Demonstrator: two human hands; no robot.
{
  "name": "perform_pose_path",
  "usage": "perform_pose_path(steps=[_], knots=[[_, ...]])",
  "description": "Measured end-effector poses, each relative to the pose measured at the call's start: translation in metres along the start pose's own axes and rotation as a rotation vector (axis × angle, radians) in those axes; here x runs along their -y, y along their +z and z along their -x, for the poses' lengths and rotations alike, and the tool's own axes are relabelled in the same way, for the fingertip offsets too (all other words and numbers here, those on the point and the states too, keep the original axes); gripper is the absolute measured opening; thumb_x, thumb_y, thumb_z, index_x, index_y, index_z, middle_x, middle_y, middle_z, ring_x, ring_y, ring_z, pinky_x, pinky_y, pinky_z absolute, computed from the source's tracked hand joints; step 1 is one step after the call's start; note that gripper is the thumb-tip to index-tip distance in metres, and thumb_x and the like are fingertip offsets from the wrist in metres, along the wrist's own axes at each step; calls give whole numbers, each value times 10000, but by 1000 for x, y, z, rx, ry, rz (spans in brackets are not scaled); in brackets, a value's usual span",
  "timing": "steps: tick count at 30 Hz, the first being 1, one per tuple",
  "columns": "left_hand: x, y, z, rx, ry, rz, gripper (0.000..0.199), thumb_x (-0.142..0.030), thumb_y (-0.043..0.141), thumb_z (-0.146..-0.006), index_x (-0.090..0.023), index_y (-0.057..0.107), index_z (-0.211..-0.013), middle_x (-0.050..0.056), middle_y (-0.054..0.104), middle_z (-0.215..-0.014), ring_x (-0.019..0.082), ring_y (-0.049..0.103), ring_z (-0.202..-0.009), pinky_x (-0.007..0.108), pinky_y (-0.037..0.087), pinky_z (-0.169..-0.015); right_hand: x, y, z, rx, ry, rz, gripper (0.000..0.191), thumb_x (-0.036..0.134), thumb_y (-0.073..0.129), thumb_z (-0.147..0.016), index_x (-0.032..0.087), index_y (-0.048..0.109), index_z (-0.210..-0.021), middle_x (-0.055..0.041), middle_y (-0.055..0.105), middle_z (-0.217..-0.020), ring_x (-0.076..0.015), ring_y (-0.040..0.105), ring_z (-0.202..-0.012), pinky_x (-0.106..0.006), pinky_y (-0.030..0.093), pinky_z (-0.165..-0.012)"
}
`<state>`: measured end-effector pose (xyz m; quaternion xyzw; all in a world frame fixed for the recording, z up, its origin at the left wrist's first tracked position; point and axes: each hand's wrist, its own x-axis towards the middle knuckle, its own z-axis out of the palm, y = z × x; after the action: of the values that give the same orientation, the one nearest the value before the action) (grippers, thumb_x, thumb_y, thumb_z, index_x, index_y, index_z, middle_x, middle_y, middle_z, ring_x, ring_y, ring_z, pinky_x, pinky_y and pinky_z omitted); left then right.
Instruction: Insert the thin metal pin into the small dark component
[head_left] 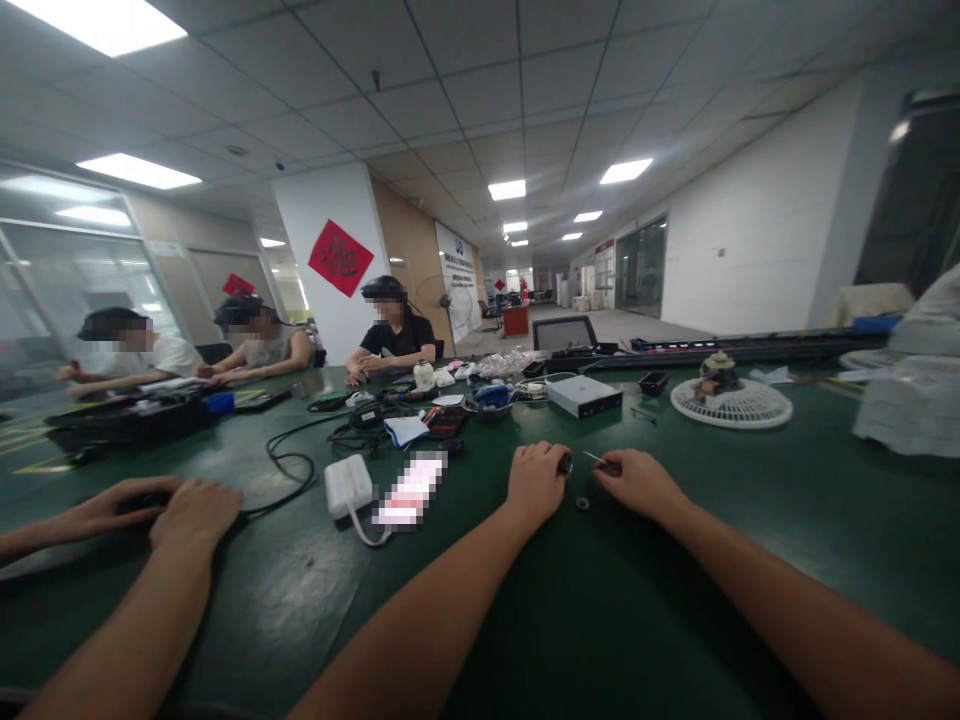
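Observation:
My left hand (537,484) is closed around a small dark cylindrical part (565,463), its round end facing right; the fingers hide most of it. Just to the right, my right hand (636,484) grips what looks like a slim screwdriver (593,457). Its thin metal shaft points left at the dark part, with a narrow gap between tip and part. A small round metal ring (582,504) lies on the green table (585,610), below and between both hands.
At left, a co-worker's two hands (196,512) hold a dark object by a black cable (304,470). Beyond my hands are a white power adapter (348,487), a pixelated phone (411,490), a metal drive box (583,395) and a fan grille (757,405). Several people sit across.

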<state>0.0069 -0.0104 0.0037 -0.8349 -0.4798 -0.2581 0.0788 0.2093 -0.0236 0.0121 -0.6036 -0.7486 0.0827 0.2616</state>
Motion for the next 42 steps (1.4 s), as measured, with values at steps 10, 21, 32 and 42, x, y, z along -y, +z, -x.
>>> perform_pose_path(steps=[10,21,32,42], knots=[[6,7,-2,81,-149,-69,304,-312,542,-899,-223,567,-1189,80,651,-1127,256,573,-1070,396,384,-930,14,5,6,214,-137,-135,243,440,724,-736,209,736,-814,-31,727,-775,-171,650,-702,-244,409,-584],[3,4,-3,54,-56,-11,282,-352,626,-862,-227,572,-1110,48,649,-1083,240,575,-1051,386,379,-944,0,3,-2,-27,-105,-114,107,240,642,-753,204,675,-849,-14,716,-800,-154,637,-726,-247,406,-638],[0,-2,-5,83,109,11,285,-411,671,-850,-222,658,-1062,52,615,-1066,233,562,-1021,373,391,-932,5,-3,-2,-62,-46,-136,188,297,621,-839,204,737,-954,-33,739,-804,-157,643,-707,-247,405,-633],[-2,-8,-6,141,205,51,381,-339,671,-874,-274,602,-1243,46,667,-1091,230,579,-1057,375,368,-970,-4,1,-6,-31,-84,-245,276,215,688,-770,227,757,-1037,-30,771,-923,-176,691,-845,-245,474,-758]])
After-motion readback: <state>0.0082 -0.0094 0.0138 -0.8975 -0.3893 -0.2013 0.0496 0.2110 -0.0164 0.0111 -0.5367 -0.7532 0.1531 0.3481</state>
